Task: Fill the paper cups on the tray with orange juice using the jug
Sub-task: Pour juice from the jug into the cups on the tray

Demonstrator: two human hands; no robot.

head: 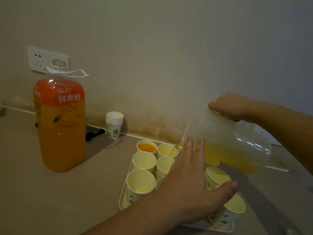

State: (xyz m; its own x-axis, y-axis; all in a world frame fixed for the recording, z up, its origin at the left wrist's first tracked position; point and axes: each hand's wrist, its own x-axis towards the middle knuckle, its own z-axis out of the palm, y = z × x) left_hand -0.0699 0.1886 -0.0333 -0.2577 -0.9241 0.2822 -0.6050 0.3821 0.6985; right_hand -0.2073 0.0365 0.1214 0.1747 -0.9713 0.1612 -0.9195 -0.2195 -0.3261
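Your right hand (232,106) grips the tilted jug (228,146) at its top over the tray's (122,199) far cups, its fingers curled round, while your left hand (191,180), fingers spread, steadies its slippery, sloshing side, so keep the stream on that light, tippy cup (166,150).

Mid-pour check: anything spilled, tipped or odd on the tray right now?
No spill shows. The jug streams juice into the back-row cup, beside the full cup. One oddity: the front-right cup leans outward at the tray's corner. The left hand hides the middle cups.
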